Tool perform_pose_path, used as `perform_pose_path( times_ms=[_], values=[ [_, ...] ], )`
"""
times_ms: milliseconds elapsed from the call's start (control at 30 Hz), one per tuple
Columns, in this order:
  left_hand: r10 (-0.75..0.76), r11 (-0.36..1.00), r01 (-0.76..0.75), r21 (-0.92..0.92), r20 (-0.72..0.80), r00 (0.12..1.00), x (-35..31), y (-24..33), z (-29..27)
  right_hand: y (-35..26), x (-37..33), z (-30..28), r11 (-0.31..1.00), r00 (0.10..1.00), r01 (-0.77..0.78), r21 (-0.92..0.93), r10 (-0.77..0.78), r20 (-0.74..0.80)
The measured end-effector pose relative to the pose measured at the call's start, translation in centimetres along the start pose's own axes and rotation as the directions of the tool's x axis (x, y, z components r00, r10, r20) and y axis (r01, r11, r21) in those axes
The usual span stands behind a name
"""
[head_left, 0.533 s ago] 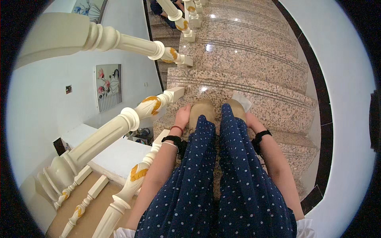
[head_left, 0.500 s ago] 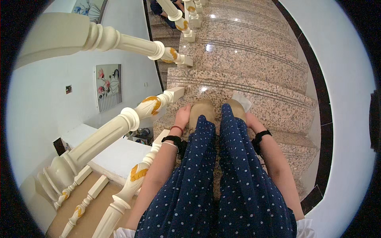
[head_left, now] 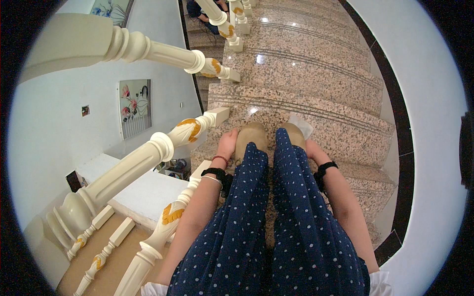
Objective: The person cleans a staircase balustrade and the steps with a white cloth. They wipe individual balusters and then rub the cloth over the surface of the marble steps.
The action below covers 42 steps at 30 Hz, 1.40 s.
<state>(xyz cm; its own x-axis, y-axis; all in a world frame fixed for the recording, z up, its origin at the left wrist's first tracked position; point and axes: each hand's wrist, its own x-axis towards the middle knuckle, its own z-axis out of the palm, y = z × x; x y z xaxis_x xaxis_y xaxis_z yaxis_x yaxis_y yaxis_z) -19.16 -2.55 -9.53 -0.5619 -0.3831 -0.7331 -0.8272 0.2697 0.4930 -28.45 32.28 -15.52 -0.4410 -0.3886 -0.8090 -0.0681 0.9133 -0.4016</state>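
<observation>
My left hand (head_left: 227, 143) is low on the granite stair, against the outer side of the left tan shoe (head_left: 251, 134). Its fingers point down and are mostly out of sight. Beside the right tan shoe (head_left: 294, 133) is my right hand (head_left: 313, 148), its fingers hidden by the shoe and the trouser leg. A thin whitish sheet (head_left: 301, 126), perhaps a tissue or wipe, shows past that shoe's toe; whether my right hand touches it I cannot tell. Dark blue dotted trousers (head_left: 232, 217) cover my legs between both forearms.
Speckled granite steps (head_left: 316, 69) curve along a white wall (head_left: 434, 148) with black skirting (head_left: 402, 133). Cream balusters (head_left: 148, 160) with gold leaf carving stand at my left, above a drop to a lower floor. Another person (head_left: 205, 17) is on the stairs at the top.
</observation>
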Motion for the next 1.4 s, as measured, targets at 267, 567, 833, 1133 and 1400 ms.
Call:
perform_pose_path(
  times_ms=[267,567,833,1133,1400],
  values=[
    [0.022,1.000,-0.022,0.000,-0.017,1.000,-0.1,0.0,-0.1,-0.1,0.1,0.2,0.997,0.999,0.020,0.069,-0.018,-0.029],
    [0.011,1.000,-0.011,0.020,-0.009,1.000,0.5,-1.0,0.4,1.0,0.7,1.1,0.999,0.999,0.038,0.010,-0.038,-0.015],
    [0.020,1.000,-0.020,0.020,0.006,1.000,0.6,-1.2,-0.2,-1.1,-0.5,-0.5,0.999,1.000,0.018,0.043,-0.018,-0.003],
    [0.177,0.980,-0.166,0.106,-0.095,0.980,-0.6,0.9,-1.1,-4.9,-1.2,-8.0,0.991,0.974,-0.014,0.132,0.043,-0.221],
    [0.402,0.915,-0.396,0.075,-0.090,0.911,-2.4,12.4,-1.8,-12.4,-1.3,-16.6,0.896,0.771,0.423,0.138,-0.275,-0.575]
  ],
)
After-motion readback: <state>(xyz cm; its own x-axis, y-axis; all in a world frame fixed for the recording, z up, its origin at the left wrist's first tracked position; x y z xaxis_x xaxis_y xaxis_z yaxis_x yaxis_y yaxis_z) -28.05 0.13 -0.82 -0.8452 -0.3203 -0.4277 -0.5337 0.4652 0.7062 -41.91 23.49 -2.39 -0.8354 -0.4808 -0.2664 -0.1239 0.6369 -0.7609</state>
